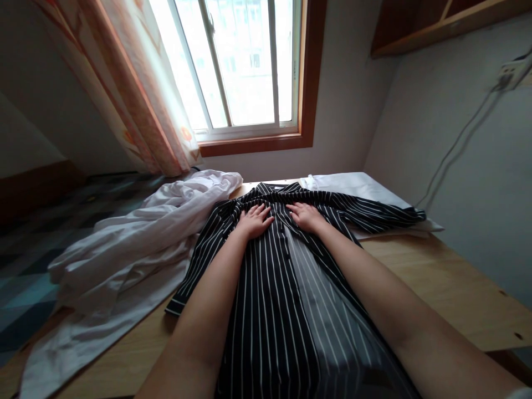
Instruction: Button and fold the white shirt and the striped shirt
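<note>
A black shirt with white stripes [266,277] lies spread on a wooden table, its collar toward the window and its front partly open, showing a greyish inner side. One sleeve stretches right, over a folded white cloth; the other angles down to the left. My left hand [254,221] rests on the upper chest of the shirt with its fingers spread. Across the button line, my right hand [306,217] lies on the fabric, fingers apart. Neither hand holds anything.
Crumpled white fabric [124,249] covers the table's left side. The folded white cloth [353,183] lies at the back right of the wooden table [453,288]. Beyond are a window [249,66], a curtain [145,94], a checked bedspread [25,266] and a cable [451,144] on the right wall.
</note>
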